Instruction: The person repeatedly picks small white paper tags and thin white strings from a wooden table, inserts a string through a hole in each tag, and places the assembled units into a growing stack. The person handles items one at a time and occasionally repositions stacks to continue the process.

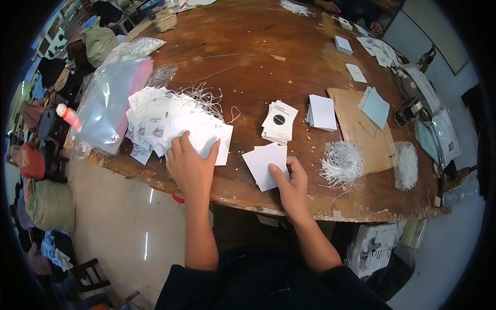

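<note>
My left hand [191, 163] rests on the near right part of a heap of white hang tags [155, 116]. Its fingers are stretched out and its thumb stands apart on a blank white tag [223, 147]. White string loops [204, 95] stick out behind the heap. Between thumb and fingers, my right hand [292, 183] grips a few blank white cards [262, 168], fanned slightly at the table's near edge. Just beyond them sits a stack of white cards with a black circle [279, 120]. Right of that lies another stack of white cards [322, 112].
A bundle of white strings [342, 163] lies by brown cardboard [356, 113] with a light blue card [375, 107] on it. Clear plastic bags [111, 103] cover the left edge of the wooden table [227, 51]. A co-worker's hand [376, 28] is at the far right.
</note>
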Demonstrator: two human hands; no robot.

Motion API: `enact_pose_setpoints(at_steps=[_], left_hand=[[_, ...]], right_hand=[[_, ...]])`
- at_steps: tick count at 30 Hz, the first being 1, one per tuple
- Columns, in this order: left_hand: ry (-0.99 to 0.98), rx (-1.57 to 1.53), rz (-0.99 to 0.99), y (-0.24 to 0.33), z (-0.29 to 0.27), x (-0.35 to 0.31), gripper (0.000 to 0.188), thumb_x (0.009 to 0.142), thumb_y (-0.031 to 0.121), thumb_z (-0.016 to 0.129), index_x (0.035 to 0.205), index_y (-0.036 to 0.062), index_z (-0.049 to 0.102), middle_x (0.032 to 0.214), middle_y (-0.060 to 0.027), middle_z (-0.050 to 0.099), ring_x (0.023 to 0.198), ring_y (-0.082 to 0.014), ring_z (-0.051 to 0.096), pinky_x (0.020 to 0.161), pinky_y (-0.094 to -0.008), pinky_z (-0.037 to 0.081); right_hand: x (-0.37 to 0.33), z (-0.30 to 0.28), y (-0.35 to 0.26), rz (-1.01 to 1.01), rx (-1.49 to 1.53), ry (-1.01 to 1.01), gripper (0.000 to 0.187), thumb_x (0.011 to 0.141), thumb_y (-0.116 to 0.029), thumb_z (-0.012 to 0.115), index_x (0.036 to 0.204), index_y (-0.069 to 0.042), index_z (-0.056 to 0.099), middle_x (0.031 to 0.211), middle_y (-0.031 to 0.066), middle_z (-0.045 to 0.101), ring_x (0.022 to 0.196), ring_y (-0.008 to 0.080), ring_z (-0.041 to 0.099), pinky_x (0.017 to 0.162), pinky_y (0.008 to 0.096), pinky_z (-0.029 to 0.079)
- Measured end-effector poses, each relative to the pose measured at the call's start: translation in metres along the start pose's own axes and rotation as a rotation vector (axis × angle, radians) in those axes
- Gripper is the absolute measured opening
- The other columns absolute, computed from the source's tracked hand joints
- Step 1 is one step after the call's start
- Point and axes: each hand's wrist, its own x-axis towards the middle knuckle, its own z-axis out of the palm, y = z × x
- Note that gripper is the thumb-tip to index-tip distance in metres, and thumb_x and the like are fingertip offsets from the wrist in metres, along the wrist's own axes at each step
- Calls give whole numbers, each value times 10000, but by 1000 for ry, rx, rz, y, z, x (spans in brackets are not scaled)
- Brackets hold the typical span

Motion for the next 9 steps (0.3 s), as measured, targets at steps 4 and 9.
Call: enact_pose_setpoints(at_steps=[4,9], left_hand=[[-115,14,-64,4,6,5,712,746,500,829,1244,41,610,1180,-94,571,1062,-311,554,881,-471,433],[-139,13,37,13,3,-5,730,741,494,842,1282,69,596,1186,-90,563,1076,-314,545,888,-458,424]], right_hand=[[-3,-1,1,-3,-50,-3,171,979,-156,688,1025,-1,632,929,40,681,831,76,579,746,267,484],[-4,-6,7,-45,-133,-16,159,981,-156,685,1037,-13,641,925,51,691,837,79,584,754,264,485]])
